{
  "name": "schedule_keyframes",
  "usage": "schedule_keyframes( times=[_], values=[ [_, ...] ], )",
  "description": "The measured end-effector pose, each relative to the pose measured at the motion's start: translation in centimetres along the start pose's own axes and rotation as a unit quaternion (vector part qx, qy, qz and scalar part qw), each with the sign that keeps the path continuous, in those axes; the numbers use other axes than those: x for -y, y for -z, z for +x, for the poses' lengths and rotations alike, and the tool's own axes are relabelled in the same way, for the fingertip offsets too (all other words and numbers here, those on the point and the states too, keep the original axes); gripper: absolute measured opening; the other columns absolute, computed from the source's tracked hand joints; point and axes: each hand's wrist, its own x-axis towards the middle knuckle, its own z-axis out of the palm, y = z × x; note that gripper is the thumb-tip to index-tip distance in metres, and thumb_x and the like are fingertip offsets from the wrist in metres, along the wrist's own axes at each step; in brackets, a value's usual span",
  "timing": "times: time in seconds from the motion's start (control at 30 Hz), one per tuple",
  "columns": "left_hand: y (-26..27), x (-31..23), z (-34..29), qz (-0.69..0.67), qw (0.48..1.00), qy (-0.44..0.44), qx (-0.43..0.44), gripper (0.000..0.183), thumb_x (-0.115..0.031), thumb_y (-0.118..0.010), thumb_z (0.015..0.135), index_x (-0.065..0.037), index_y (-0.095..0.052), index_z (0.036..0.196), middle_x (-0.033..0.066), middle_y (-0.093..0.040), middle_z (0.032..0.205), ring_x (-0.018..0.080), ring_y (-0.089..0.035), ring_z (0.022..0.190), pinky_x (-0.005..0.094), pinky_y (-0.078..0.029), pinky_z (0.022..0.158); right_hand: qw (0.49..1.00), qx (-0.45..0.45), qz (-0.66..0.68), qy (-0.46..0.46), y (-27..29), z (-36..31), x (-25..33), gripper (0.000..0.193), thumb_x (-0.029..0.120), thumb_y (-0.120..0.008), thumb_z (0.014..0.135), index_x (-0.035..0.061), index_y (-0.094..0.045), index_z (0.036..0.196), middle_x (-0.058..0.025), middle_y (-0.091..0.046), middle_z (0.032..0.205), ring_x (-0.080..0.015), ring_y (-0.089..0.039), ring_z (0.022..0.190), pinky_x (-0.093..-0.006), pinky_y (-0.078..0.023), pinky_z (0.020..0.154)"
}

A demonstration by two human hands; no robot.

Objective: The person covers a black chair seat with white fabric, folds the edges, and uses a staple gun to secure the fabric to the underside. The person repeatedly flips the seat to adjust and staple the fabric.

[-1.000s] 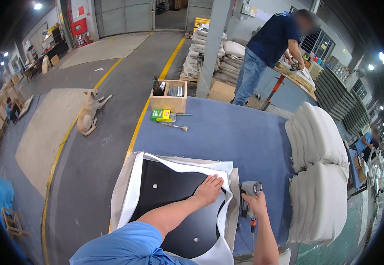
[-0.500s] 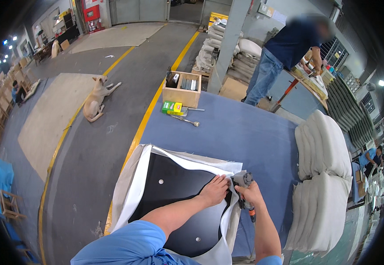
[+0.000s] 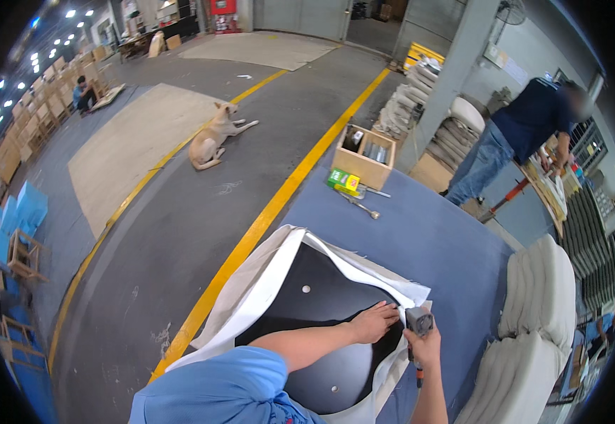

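A seat-shaped black panel (image 3: 314,279) lies on the blue-covered table, with white padding (image 3: 268,297) and pale cream fabric (image 3: 245,283) folded up around its rim. My left hand (image 3: 375,323) rests on the panel's right side, fingers stretched flat and fingertips at the white edge. Around the handle of a grey staple gun (image 3: 419,321) my right hand (image 3: 426,346) is closed. The gun's head sits against the fabric edge near the far right corner, just beyond my left fingertips. Its nose is hidden.
A wooden box (image 3: 364,159) of metal strips, a green-yellow carton (image 3: 344,181) and a metal tool (image 3: 360,206) lie on the table's far part. Stacked pale cushions (image 3: 537,304) stand at right. A dog (image 3: 212,138) lies on the floor; a person (image 3: 526,134) works at another table.
The whole view has swung left, so the scene sits further right. My left fingers now lie flatter. The staple gun has shifted slightly toward me along the fabric edge.
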Motion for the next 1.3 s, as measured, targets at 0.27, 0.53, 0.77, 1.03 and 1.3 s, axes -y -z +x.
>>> schedule_keyframes(
  times=[0.27,0.53,0.77,1.03,1.3],
  values=[
    [12.0,4.8,-10.8,0.059,0.875,0.261,-0.403,0.035,-0.021,-0.075,0.089,-0.009,-0.067,0.121,0.0133,-0.066,0.112,0.0374,-0.060,0.105,0.0494,-0.047,0.092,0.892,0.040,-0.405,0.195,-9.4,-7.0,3.2,0.094,-0.008,-0.074,0.067,0.0225,-0.051,0.152,-0.0168,-0.052,0.136,-0.0403,-0.061,0.118,-0.0489,-0.055,0.095],
    [17.7,15.3,-11.2,-0.023,0.816,0.530,-0.230,0.045,-0.027,-0.072,0.090,-0.004,-0.066,0.128,0.0235,-0.070,0.119,0.0409,-0.067,0.115,0.0513,-0.053,0.099,0.855,0.138,-0.453,0.211,-12.2,-8.2,4.2,0.078,0.008,-0.075,0.077,0.0079,-0.050,0.152,-0.0260,-0.048,0.135,-0.0463,-0.053,0.123,-0.0526,-0.048,0.101],
    [16.7,17.7,-9.3,-0.063,0.782,0.546,-0.294,0.025,-0.024,-0.069,0.092,-0.005,-0.074,0.106,0.0213,-0.076,0.107,0.0406,-0.072,0.103,0.0520,-0.055,0.091,0.910,0.030,-0.267,0.317,-19.8,5.8,10.4,0.046,0.021,-0.076,0.090,0.0012,-0.064,0.130,-0.0246,-0.066,0.120,-0.0442,-0.060,0.116,-0.0514,-0.047,0.101],
    [14.7,18.1,-10.1,-0.071,0.777,0.449,-0.436,0.018,-0.017,-0.064,0.097,-0.008,-0.072,0.110,0.0208,-0.074,0.101,0.0430,-0.070,0.098,0.0515,-0.055,0.084,0.908,0.046,-0.289,0.299,-28.8,17.1,9.1,0.020,0.016,-0.069,0.095,0.0009,-0.073,0.107,-0.0210,-0.073,0.098,-0.0420,-0.069,0.093,-0.0488,-0.052,0.084],
    [14.8,18.2,-11.0,-0.170,0.766,0.406,-0.468,0.017,-0.016,-0.064,0.098,-0.009,-0.071,0.112,0.0193,-0.073,0.102,0.0432,-0.069,0.099,0.0489,-0.055,0.082,0.964,0.037,-0.089,0.248,-30.7,18.2,8.7,0.015,0.011,-0.070,0.096,-0.0005,-0.075,0.104,-0.0090,-0.069,0.076,-0.0160,-0.062,0.071,-0.0331,-0.050,0.070]
  ],
)
